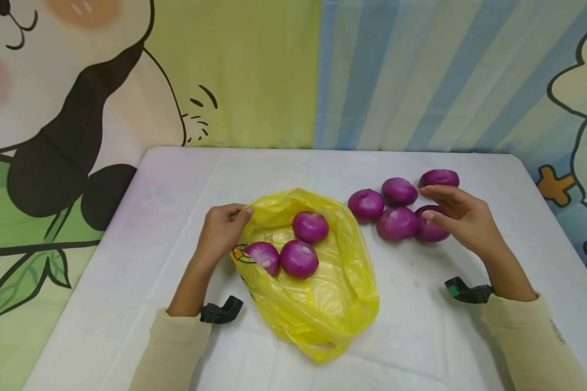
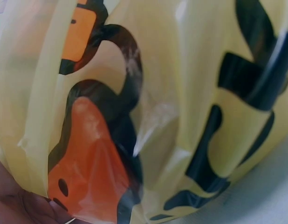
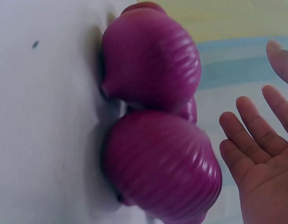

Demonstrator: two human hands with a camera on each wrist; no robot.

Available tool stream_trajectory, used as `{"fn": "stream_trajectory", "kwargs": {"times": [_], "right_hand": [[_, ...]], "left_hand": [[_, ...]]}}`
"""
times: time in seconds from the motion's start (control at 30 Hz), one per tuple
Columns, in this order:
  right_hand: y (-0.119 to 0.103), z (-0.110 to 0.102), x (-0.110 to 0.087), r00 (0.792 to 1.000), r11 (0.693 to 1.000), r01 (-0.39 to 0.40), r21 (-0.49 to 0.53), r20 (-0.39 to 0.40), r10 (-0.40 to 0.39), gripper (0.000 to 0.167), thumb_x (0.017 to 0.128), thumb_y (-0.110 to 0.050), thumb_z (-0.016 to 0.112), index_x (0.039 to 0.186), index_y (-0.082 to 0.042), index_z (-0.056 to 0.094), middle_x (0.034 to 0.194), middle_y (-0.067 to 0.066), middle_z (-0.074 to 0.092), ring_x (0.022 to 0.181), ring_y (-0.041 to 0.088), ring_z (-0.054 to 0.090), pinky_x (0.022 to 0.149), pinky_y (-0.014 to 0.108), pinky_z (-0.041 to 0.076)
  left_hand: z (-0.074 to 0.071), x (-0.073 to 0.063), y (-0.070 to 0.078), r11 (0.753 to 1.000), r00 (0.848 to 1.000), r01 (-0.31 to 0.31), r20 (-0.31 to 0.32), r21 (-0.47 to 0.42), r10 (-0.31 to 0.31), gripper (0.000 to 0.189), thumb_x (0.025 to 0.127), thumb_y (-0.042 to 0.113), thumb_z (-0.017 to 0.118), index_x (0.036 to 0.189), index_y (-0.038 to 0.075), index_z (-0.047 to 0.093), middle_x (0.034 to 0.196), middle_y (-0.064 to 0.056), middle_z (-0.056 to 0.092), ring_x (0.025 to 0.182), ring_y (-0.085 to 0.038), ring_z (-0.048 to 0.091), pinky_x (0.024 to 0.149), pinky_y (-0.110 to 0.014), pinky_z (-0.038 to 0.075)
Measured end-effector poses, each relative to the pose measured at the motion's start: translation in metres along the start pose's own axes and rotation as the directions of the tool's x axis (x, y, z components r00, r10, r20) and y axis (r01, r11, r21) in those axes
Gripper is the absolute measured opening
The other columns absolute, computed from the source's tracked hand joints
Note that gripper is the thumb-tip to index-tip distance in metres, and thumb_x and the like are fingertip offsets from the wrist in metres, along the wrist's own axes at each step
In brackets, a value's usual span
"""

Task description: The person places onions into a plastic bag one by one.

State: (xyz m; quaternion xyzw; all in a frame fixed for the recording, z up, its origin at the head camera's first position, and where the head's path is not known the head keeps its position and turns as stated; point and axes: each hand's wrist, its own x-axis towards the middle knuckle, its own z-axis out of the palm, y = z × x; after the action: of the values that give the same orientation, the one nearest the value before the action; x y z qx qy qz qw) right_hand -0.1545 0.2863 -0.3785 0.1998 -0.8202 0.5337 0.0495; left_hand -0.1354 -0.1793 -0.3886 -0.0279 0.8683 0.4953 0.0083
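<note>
A yellow plastic bag lies with its mouth spread wide, three purple onions inside it. My left hand pinches the bag's left rim between thumb and fingers. In the left wrist view the bag's orange-and-black print fills most of the picture, with part of the hand at the lower left corner. On the right, my right hand is held over a purple onion, thumb and fingers apart and nothing between them. The right wrist view shows its extended fingers beside the onions.
Several purple onions sit in a cluster right of the bag, one at the back. The white-covered table ends at a cartoon-printed backdrop. Dark wrist devices are on both wrists.
</note>
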Motion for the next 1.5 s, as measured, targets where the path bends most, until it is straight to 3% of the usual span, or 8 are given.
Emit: {"fn": "stream_trajectory", "kwargs": {"times": [0.2,0.43,0.73,0.9,1.2,1.5], "right_hand": [[0.008,-0.009,-0.007,0.999,0.997,-0.023,-0.068,-0.031,0.021,0.054,0.082,0.015,0.069,0.133,0.004,0.054,0.127,0.007,0.059,0.127,0.010,0.049,0.097,0.017,0.039],[0.021,-0.019,-0.015,0.992,0.982,-0.122,-0.142,-0.048,0.116,0.063,0.084,0.007,0.071,0.141,-0.005,0.048,0.131,0.005,0.056,0.131,0.009,0.044,0.096,0.014,0.037],[0.033,-0.019,-0.021,0.990,0.982,-0.144,-0.126,-0.022,0.142,0.070,0.084,0.008,0.071,0.146,-0.003,0.041,0.136,0.016,0.049,0.132,0.008,0.041,0.101,0.014,0.032],[0.037,-0.017,-0.024,0.976,0.964,-0.212,-0.164,0.019,0.218,0.075,0.084,-0.002,0.075,0.149,-0.010,0.037,0.140,0.019,0.044,0.134,0.012,0.039,0.099,0.012,0.031],[0.039,-0.017,-0.022,0.948,0.934,-0.285,-0.216,0.081,0.308,0.079,0.085,-0.013,0.077,0.151,-0.017,0.034,0.148,0.014,0.039,0.133,0.037,0.037,0.088,0.008,0.037],[0.043,-0.018,-0.024,0.918,0.899,-0.365,-0.242,0.068,0.391,0.069,0.089,-0.023,0.073,0.148,-0.014,0.040,0.144,0.019,0.041,0.121,0.040,0.046,0.075,0.010,0.044]], "left_hand": [[0.000,0.000,0.000,1.000,1.000,0.012,0.002,0.005,-0.012,0.037,0.098,0.036,0.058,0.110,0.004,0.073,0.082,-0.005,0.072,0.071,-0.021,0.059,0.058,-0.032,0.048],[0.000,0.000,0.000,1.000,1.000,0.018,-0.001,0.014,-0.018,0.037,0.098,0.037,0.058,0.109,0.005,0.073,0.079,-0.005,0.072,0.069,-0.022,0.058,0.056,-0.032,0.046],[0.000,-0.001,-0.001,1.000,1.000,0.008,0.002,0.003,-0.008,0.037,0.097,0.038,0.059,0.108,0.005,0.073,0.074,-0.004,0.071,0.065,-0.021,0.057,0.052,-0.030,0.044],[0.000,-0.001,-0.002,1.000,1.000,0.001,0.004,0.001,-0.001,0.038,0.097,0.039,0.059,0.109,0.005,0.073,0.072,-0.005,0.070,0.061,-0.022,0.055,0.049,-0.029,0.042],[0.000,0.000,-0.002,1.000,1.000,-0.001,0.003,-0.006,0.001,0.039,0.097,0.040,0.059,0.108,0.005,0.073,0.076,-0.005,0.071,0.063,-0.022,0.058,0.050,-0.029,0.045],[0.000,0.000,-0.001,1.000,1.000,0.003,0.001,-0.002,-0.003,0.039,0.097,0.039,0.059,0.108,0.005,0.073,0.068,-0.005,0.068,0.060,-0.020,0.054,0.048,-0.028,0.041]]}}
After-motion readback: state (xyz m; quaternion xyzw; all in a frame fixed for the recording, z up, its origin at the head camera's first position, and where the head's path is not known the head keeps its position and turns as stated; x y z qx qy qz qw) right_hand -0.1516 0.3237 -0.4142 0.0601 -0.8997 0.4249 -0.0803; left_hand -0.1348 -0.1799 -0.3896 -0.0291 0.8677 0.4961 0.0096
